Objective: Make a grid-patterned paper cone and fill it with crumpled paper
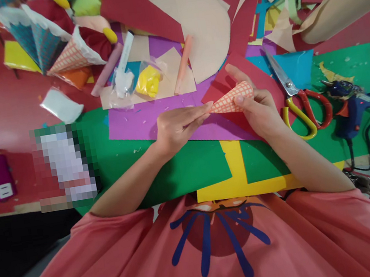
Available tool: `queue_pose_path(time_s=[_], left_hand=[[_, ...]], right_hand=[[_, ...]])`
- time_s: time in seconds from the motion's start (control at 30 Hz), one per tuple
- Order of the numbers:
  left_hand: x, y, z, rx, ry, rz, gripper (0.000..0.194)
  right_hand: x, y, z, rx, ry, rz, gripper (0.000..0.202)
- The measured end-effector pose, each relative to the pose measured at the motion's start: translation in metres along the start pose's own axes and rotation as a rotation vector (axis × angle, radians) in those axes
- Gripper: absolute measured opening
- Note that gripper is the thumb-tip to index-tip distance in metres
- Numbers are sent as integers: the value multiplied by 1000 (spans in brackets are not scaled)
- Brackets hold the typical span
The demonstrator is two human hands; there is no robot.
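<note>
Past a green sheet, over purple paper, the left hand pinches an orange-checked cone by its tip while the right hand grasps the wide end, seemingly to steady it. Scissors limit room rightward, the left is freer; decorated cones lie far left.

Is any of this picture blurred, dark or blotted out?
In the head view, a pixelated patch at left hides what lies there, the upper-right corner is darkened, and fine detail looks soft, though the grid on the checked cone reads clearly.
</note>
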State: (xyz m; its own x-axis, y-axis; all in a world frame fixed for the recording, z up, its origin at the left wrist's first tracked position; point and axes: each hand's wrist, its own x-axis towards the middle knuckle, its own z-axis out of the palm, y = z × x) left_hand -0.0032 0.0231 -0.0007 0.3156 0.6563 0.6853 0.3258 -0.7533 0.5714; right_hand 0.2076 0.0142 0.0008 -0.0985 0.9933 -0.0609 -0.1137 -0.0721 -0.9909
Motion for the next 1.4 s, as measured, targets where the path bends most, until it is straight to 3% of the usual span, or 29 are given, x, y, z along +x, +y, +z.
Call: queue_pose_path(time_s=[0.47,0.77,0.97,1.4], left_hand=[[7,8,-3,-34,18,-172,2],[3,5,-1,-120,65,-231,10],[4,9,-3,-116,31,-236,6],[1,7,-1,-259,28,-445,9]], right_hand=[[1,-2,0,71,-5,-18,16],[2,-2,0,90,3,-11,18],[2,-6,4,163,13,62,17],[0,-13,5,116,-43,181,31]])
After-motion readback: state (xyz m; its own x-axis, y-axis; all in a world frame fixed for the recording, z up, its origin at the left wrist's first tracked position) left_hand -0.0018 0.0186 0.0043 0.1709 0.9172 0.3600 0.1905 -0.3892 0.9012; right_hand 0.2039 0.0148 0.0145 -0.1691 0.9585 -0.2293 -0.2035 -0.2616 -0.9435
